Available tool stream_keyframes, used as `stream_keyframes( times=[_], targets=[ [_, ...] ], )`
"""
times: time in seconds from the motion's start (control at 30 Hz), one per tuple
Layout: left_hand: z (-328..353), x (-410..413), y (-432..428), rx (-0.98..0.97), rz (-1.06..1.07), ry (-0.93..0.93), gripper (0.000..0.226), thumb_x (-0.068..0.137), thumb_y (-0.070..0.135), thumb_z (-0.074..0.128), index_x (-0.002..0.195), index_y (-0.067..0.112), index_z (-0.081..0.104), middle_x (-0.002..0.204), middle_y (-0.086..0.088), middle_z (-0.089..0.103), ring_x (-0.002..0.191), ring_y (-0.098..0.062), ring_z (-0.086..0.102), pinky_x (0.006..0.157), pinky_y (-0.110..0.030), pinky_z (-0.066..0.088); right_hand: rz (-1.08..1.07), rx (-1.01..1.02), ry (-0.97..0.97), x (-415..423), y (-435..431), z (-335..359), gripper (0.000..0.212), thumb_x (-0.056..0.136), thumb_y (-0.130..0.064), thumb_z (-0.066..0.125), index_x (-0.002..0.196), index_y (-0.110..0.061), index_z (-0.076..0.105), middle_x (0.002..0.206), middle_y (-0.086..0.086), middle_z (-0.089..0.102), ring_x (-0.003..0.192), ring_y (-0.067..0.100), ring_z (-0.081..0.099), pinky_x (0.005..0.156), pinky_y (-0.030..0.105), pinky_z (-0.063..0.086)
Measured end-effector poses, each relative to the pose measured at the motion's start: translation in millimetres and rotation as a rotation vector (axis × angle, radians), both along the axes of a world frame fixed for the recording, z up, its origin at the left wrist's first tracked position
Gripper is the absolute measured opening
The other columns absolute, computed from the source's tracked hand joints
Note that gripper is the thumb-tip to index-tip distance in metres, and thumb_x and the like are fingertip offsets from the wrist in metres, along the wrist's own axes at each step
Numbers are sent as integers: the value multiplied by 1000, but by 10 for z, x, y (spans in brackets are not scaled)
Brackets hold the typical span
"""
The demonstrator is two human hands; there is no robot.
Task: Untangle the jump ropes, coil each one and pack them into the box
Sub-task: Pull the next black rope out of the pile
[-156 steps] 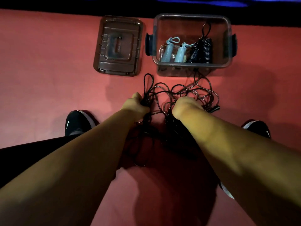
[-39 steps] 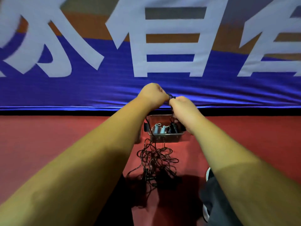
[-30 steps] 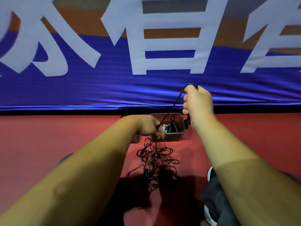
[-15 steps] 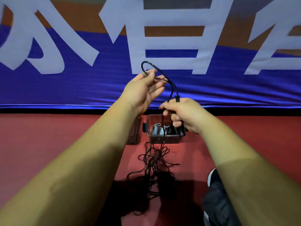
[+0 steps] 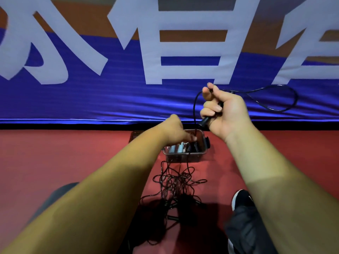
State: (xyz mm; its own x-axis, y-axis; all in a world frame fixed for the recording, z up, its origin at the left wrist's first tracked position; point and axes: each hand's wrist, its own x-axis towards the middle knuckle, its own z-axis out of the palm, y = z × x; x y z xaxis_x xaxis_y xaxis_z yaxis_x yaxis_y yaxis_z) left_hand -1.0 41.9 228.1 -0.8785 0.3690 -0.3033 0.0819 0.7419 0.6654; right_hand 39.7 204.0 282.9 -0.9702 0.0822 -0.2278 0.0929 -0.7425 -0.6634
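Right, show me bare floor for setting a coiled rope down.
Bare red floor lies left of the brown plastic lid, below the blue banner, and right of the clear plastic box, beyond the black shoe. Crowded: tangled black jump ropes directly before the box.

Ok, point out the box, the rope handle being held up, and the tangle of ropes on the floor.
box (image 5: 196, 157): head view, on its near wall.
rope handle (image 5: 204, 122): head view, on its exposed lower end.
tangle of ropes (image 5: 176, 182): head view, on the knotted middle.

Bare forearms (image 5: 110, 189); black shoe (image 5: 242, 198), white-edged; dark grey trousers (image 5: 245, 233).
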Motion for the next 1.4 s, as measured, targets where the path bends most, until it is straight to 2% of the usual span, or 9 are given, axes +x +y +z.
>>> stream_keyframes(
  times=[0.13,0.33,0.43,0.57,0.7,0.87,1.03,1.2,1.4],
  targets=[
    [-142,54,81,-132,-149,-48,73,88,37,81,151,28,45,130,-4,66,112,-26,67,96,-34,53,108,-78,47,13,-14,26,16,108,-17,53,102,-15,68,95,1,74,42,4,31,43,20,29],
    [-146,65,125,-60,-241,-121,14,103,24,65,108,20,76,103,1,77,93,-19,70,80,-27,53,67,-141,65,-41,110,32,18,109,-22,52,102,-19,69,94,-5,75,43,3,29,44,18,26],
    [6,57,68,247,-67,-273,20,110,17,50,107,7,67,95,-13,75,74,-24,68,53,-24,52,10,155,-106,-157,137,-72,18,109,-32,54,108,-17,65,81,-5,68,39,4,29,38,20,26],
    [407,-28,-24,779,200,-266,18,108,22,57,104,7,66,80,-7,72,57,-14,64,58,-27,62,229,776,-391,-130,69,-318,12,98,-9,52,94,-14,62,71,1,50,37,7,27,38,17,24],
    [575,-181,-142,1067,397,-295,18,105,25,62,102,8,66,83,-5,75,66,-15,72,63,-28,62,706,730,-362,63,-87,-333,23,99,-12,51,113,-12,69,70,-3,52,47,8,28,43,21,22],
    [560,-301,-277,1345,586,-380,29,109,26,54,108,-2,62,85,-10,74,75,-17,78,63,-27,63,588,736,-115,49,-195,-253,25,107,-28,61,104,-9,76,73,-2,57,51,8,29,46,24,21],
    [505,-152,-195,1001,426,-435,14,103,4,49,109,6,62,85,-7,74,74,-16,74,70,-28,63,334,455,-73,-35,-202,-122,22,107,-32,60,102,-13,68,72,0,57,43,6,30,39,20,21],
    [308,-81,-99,537,193,29,22,97,0,50,113,6,64,98,-5,79,92,-12,73,81,-30,50,180,208,-73,-99,-172,-8,24,109,-32,57,101,-14,70,71,-2,61,41,4,32,41,19,19],
    [17,35,-77,207,-283,-238,14,96,10,63,109,8,70,105,-8,76,89,-18,61,83,-40,50,59,13,-28,-189,-83,-9,21,108,-33,59,104,-17,72,74,-5,64,44,4,32,41,20,25]
  ],
)
